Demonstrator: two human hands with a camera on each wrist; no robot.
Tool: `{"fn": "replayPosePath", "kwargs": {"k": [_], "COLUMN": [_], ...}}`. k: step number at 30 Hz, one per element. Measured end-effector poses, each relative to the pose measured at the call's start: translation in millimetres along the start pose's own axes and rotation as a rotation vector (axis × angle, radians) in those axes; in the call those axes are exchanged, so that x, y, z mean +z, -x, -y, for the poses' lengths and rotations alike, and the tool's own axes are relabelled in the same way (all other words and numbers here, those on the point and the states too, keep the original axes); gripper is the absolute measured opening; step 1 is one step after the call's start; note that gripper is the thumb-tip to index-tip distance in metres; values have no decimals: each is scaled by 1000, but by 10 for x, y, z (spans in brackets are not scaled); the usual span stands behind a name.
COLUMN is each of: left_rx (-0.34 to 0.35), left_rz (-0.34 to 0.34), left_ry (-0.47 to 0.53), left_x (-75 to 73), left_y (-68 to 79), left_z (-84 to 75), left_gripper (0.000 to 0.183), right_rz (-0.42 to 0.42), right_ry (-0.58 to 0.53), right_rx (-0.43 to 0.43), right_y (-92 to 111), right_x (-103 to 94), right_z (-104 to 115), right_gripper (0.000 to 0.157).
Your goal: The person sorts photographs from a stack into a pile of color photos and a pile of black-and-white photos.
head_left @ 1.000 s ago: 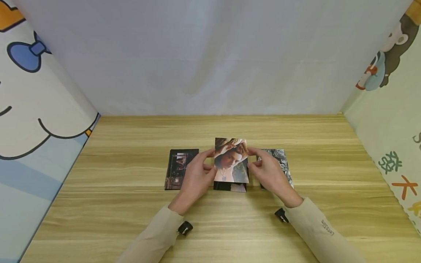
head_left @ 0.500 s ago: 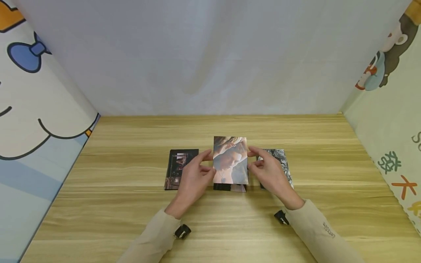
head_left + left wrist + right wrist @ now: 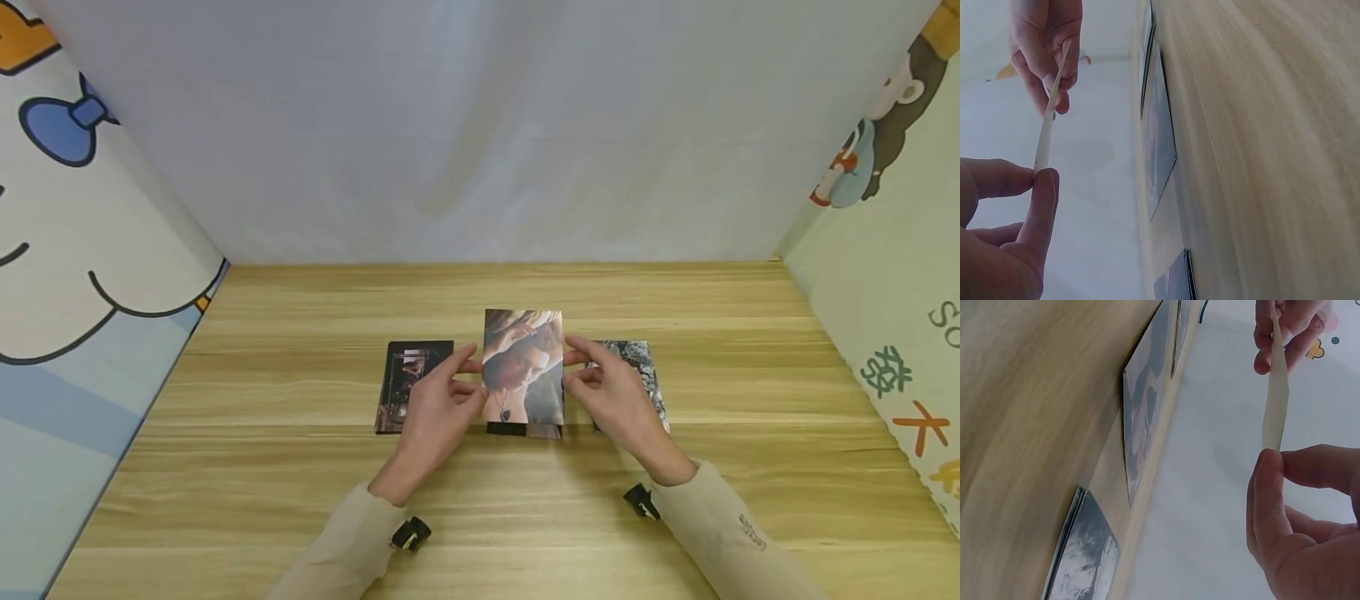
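A photo card (image 3: 522,367) showing a person with raised arms is held up over the middle of the table. My left hand (image 3: 435,421) pinches its left edge between thumb and fingers. On the opposite edge, my right hand (image 3: 617,400) pinches it in the same way. Both wrist views show the held card (image 3: 1049,128) nearly edge-on, with a pale back and a gap between it and the tabletop. Below it lies another photo card (image 3: 1144,403), mostly covered by the held one in the head view.
A small stack of dark photo cards (image 3: 397,392) lies on the wooden table (image 3: 300,500) to the left, partly behind my left hand. To the right, a black-and-white stack of photo cards (image 3: 1088,556) is partly hidden by my right hand. A pale cloth wall (image 3: 480,150) rises behind.
The held card has risen slightly toward the head camera and shifted a little left, covering more of the card below. My left hand has moved slightly left and nearer.
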State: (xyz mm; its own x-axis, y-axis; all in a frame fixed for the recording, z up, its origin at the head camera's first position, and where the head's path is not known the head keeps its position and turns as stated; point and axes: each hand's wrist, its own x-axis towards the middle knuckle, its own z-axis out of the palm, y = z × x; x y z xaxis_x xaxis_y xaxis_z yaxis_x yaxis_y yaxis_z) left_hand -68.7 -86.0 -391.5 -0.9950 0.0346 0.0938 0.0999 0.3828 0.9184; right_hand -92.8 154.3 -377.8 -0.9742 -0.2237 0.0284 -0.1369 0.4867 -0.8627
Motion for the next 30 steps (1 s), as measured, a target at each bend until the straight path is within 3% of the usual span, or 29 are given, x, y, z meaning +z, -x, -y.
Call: {"fn": "replayPosePath", "kwargs": {"k": [7, 22, 30], "left_rx": [13, 67, 52], "left_rz": [-11, -74, -83], "left_ry": [32, -21, 3], "left_x": [-18, -102, -158], "left_y": [20, 44, 46], "left_z": [1, -52, -53], "left_gripper": [53, 45, 45], "right_rz": [-2, -3, 8], "right_ry": [-18, -29, -84], "right_rx": [-4, -48, -46], "right_y": [29, 55, 51], "right_x": [1, 25, 50], "right_z": [28, 96, 149], "right_gripper": [55, 50, 52]}}
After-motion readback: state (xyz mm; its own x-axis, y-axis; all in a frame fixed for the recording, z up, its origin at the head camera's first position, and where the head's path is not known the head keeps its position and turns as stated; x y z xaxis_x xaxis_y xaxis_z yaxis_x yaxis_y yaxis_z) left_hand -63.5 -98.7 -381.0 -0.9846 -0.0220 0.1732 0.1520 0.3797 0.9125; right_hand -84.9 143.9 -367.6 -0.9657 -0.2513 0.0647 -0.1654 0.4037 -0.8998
